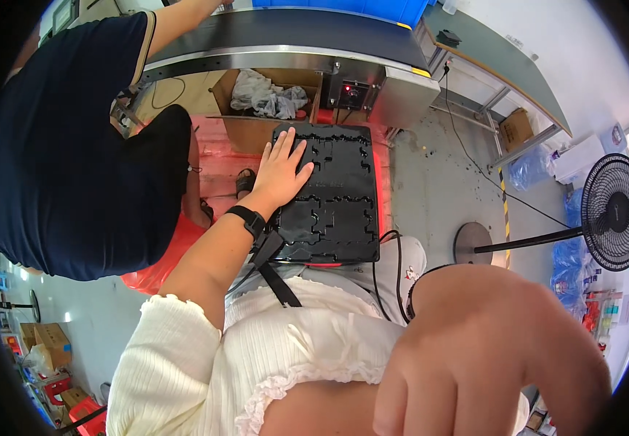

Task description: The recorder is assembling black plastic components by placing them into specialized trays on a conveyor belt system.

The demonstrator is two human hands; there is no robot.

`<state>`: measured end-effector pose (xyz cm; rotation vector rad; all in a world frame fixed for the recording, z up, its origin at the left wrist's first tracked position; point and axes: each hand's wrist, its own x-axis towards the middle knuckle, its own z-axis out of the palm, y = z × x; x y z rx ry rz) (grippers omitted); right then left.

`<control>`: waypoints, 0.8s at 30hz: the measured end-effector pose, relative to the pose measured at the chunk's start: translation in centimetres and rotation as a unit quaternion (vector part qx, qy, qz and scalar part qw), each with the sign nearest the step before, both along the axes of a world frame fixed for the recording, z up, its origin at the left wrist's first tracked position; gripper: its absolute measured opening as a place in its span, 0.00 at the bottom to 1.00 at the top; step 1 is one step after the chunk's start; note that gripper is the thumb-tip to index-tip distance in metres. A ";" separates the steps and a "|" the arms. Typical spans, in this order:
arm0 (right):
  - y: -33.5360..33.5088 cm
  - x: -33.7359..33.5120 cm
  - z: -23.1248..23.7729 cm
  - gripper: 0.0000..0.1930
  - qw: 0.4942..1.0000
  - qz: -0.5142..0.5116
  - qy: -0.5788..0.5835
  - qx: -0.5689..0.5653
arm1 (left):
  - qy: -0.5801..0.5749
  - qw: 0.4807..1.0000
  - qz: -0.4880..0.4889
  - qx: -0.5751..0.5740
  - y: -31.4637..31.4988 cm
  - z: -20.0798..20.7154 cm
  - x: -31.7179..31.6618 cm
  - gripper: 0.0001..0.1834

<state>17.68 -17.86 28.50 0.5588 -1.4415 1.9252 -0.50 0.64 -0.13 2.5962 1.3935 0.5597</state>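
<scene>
Because the right hand [489, 345] is right up by the lens, it fills the lower right; back of hand shows, fingers bent downward, palm hidden, so can't tell how far its grip is open or whether anything is in it. Just below, white ribbed blouse [329, 338] with ruffled trim, then a black strap [279, 285] near the waist. Left forearm runs up across the middle, dark watch [250, 220] at the wrist. Left hand [279, 174] lies flat, fingers spread, on the left part of a black molded tray [340, 218]; grip wide, pressing on top, nothing clasped. Tray sits straight ahead, just beyond the lap, patterned side up; whether it is one tray or a stack, can't tell. Close by on the left, a co-worker [82, 152] in a dark shirt, one arm reaching up. Past the tray, cardboard box [249, 136] with clear plastic bags [263, 96] inside, partly under a dark conveyor belt [285, 36]. Off right, black standing fan [614, 211]. Farther: green worktop [510, 69] by the wall, blue bin [351, 7] behind the belt.
</scene>
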 end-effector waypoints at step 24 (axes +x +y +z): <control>13.8 4.0 -30.3 0.32 0.364 -0.714 -0.581 0.141 | -0.021 1.000 -0.007 0.006 -0.2 0.3 0.6 0.32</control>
